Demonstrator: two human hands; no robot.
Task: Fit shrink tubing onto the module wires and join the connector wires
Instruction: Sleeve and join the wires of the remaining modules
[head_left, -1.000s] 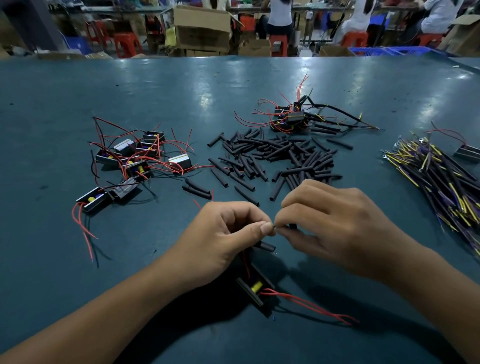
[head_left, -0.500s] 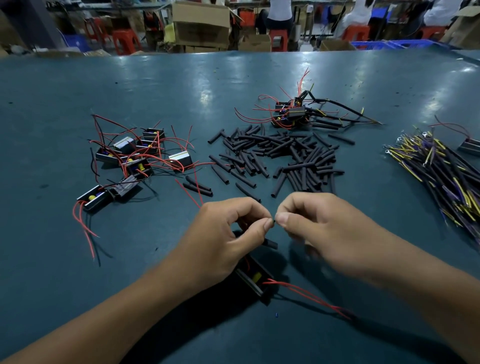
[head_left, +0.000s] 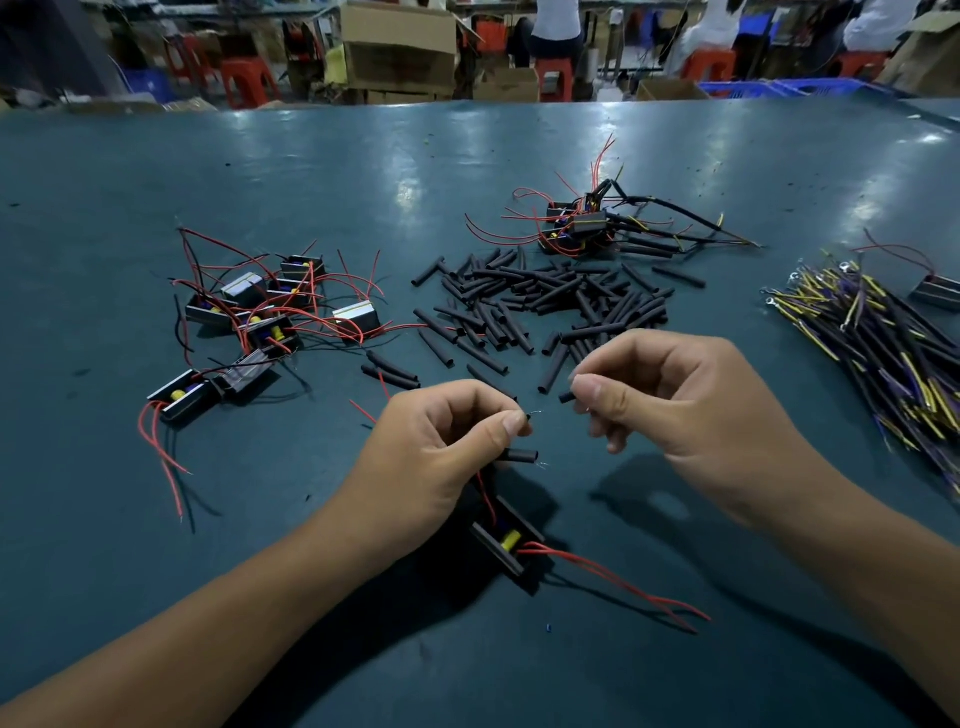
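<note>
My left hand (head_left: 441, 447) pinches a thin module wire whose bare tip (head_left: 535, 414) sticks out past the thumb. A black shrink tube (head_left: 519, 456) sits on a second wire just below that thumb. Both wires run down to a black module (head_left: 506, 540) with a yellow part, lying on the table under my left hand. My right hand (head_left: 670, 405) pinches a short black tube piece (head_left: 567, 396), held a small gap to the right of the wire tip. Loose black shrink tubes (head_left: 545, 312) lie in a pile beyond my hands.
A cluster of modules with red wires (head_left: 260, 317) lies at the left. More modules tangled with black cables (head_left: 582, 228) sit at the back. A bundle of yellow and purple connector wires (head_left: 872, 343) lies at the right. Boxes, stools and people stand beyond the teal table (head_left: 156, 182).
My hands, touching tip to tip before, have drawn apart. The right hand now holds a short tube piece clear of the wire tip.
</note>
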